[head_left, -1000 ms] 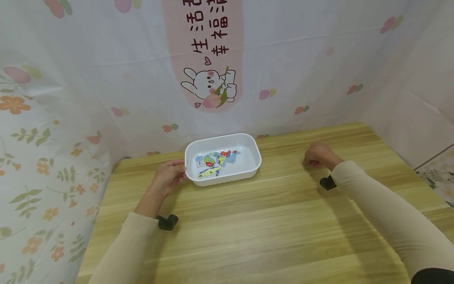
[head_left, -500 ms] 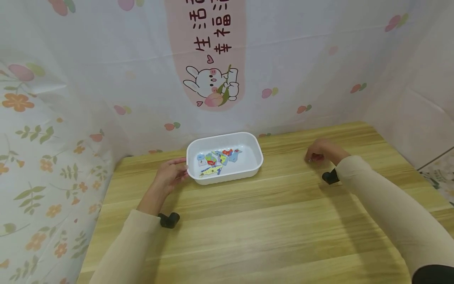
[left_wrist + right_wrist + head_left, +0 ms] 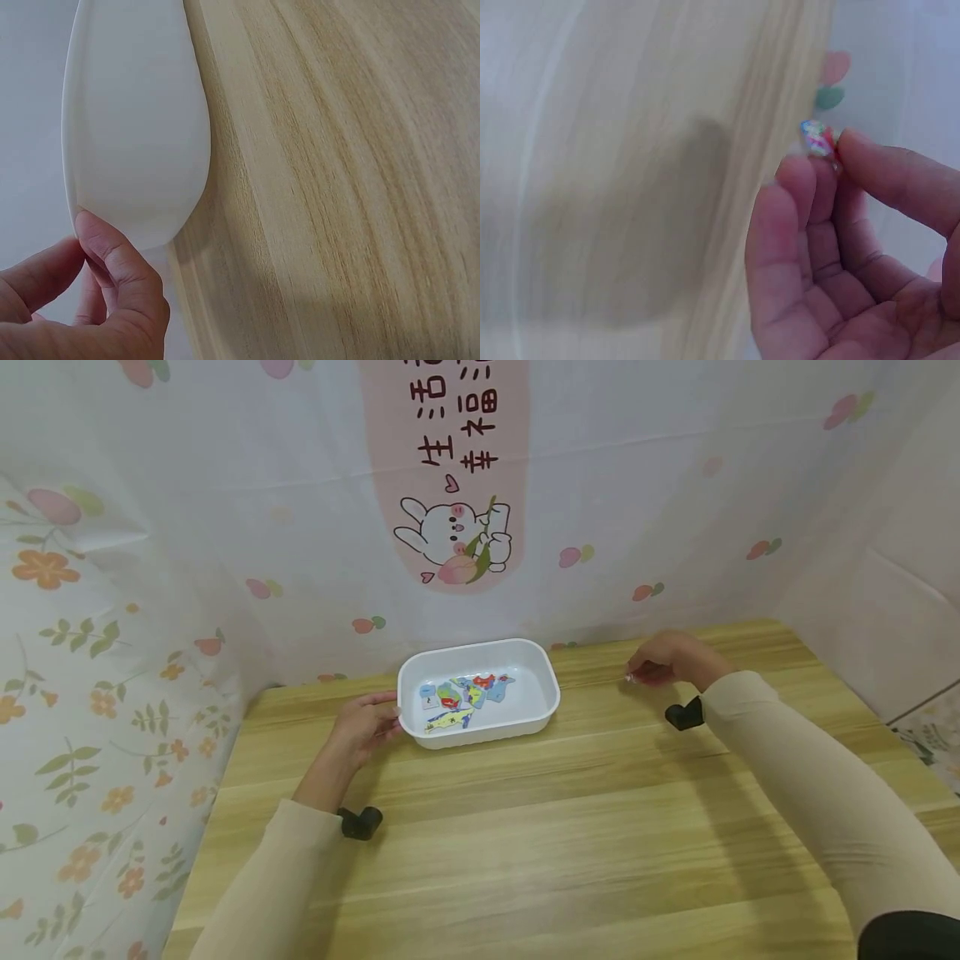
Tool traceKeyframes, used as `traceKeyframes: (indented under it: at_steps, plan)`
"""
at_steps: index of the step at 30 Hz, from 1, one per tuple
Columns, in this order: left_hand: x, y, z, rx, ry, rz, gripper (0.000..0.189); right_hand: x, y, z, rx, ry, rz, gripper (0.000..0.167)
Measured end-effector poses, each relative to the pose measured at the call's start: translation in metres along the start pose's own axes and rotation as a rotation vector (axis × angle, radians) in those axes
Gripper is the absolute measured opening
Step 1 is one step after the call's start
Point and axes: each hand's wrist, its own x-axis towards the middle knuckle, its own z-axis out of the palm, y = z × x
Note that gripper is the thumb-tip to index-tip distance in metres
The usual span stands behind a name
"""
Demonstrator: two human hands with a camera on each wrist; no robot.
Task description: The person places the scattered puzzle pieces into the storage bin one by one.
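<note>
A white rectangular tray (image 3: 536, 727) stands at the back of the wooden table, with several colourful flat pieces that look like map puzzle pieces (image 3: 450, 718) lying in its left half. At the tray's left end my left hand (image 3: 363, 727) pinches the rim; the left wrist view shows thumb and finger on the white wall (image 3: 135, 135). To the tray's right, apart from it, my right hand (image 3: 663, 660) is above the table. Between its thumb and fingers it pinches a small multicoloured piece (image 3: 817, 139), whose exact shape is blurred and partly covered.
The wood-grain table (image 3: 510, 843) reaches back to a white patterned cloth (image 3: 660, 485) hanging just behind the tray. More floral cloth (image 3: 97, 735) hangs along the left side. Black wrist mounts (image 3: 362, 823) stick out below each hand.
My right hand has moved left and a little back, toward the tray, and the small piece now shows at its fingertips. My left hand stays at the tray. The head view has shifted slightly.
</note>
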Motion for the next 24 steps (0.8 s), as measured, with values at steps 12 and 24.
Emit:
traceKeyframes:
  at_steps: [12,24]
  plan:
    - [0.000,0.000,0.001,0.013,0.013,0.000,0.041,0.003,-0.032,0.030,0.170,-0.130,-0.056,0.006]
    - [0.000,0.000,0.001,0.007,0.010,-0.002,0.041,0.006,-0.064,0.073,0.238,-0.174,-0.070,0.015]
